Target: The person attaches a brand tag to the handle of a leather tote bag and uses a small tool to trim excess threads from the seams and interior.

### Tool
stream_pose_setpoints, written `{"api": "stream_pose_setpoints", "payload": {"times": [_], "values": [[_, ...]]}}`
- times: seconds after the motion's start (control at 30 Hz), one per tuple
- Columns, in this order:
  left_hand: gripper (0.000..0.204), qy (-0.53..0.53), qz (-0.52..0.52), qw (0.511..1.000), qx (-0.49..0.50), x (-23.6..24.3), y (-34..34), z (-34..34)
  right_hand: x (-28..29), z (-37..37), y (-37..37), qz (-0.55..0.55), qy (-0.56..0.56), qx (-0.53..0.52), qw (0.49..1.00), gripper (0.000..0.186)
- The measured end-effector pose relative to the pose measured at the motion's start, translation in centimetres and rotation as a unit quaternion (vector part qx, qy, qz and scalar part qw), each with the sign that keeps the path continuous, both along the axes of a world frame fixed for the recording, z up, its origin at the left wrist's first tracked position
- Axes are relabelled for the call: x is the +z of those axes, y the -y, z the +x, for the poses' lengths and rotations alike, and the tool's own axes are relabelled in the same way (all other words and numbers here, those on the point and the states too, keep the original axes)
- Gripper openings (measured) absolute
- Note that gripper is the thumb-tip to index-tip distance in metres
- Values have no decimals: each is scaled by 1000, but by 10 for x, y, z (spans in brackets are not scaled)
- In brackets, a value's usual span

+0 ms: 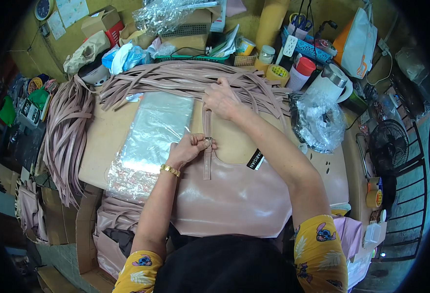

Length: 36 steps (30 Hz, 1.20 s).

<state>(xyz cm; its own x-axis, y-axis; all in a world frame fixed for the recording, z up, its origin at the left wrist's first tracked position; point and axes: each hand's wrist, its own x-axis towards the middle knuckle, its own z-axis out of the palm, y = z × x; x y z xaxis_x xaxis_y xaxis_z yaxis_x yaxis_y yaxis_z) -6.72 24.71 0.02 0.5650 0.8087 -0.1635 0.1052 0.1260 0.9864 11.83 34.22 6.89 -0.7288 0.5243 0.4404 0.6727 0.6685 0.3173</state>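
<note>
A dusty-pink handbag point(232, 200) lies flat on the table close to my body, with a black tag point(255, 159) at its top edge. My left hand point(191, 147) pinches the small metal buckle point(208, 140) on the bag's strap. Farther up, my right hand point(221, 99) is closed on the same strap point(207, 122), near the long pile of pink straps point(156, 75). The strap runs upright between both hands, and its lower end point(207, 171) rests over the bag's front. A stack of clear plastic bags point(159, 129) sits just left of my left hand.
Another bundle of pink straps point(66, 136) hangs over the table's left edge. Crinkled clear plastic point(320, 122) and a white kettle point(329, 83) stand at the right. Tape rolls point(277, 74) and a blue basket point(308, 47) line the back. A cardboard box point(89, 229) is at lower left.
</note>
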Motion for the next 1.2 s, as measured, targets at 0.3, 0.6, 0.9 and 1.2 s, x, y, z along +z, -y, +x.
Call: {"api": "stream_pose_setpoints", "payload": {"times": [0.3,0.6,0.9,1.2], "values": [[22,141,67,979,133,35,-18,31,80,0,12,-259,53,-25,964,21],[37,312,95,944,44,16,-58,-18,217,160,62,-553,-73,-107,823,36],[14,-120,439,786,418,24,-52,34,115,236,204,-597,-501,-172,602,43],[44,-290,309,906,19,17,46,150,-55,171,278,-524,-550,-199,619,20]]}}
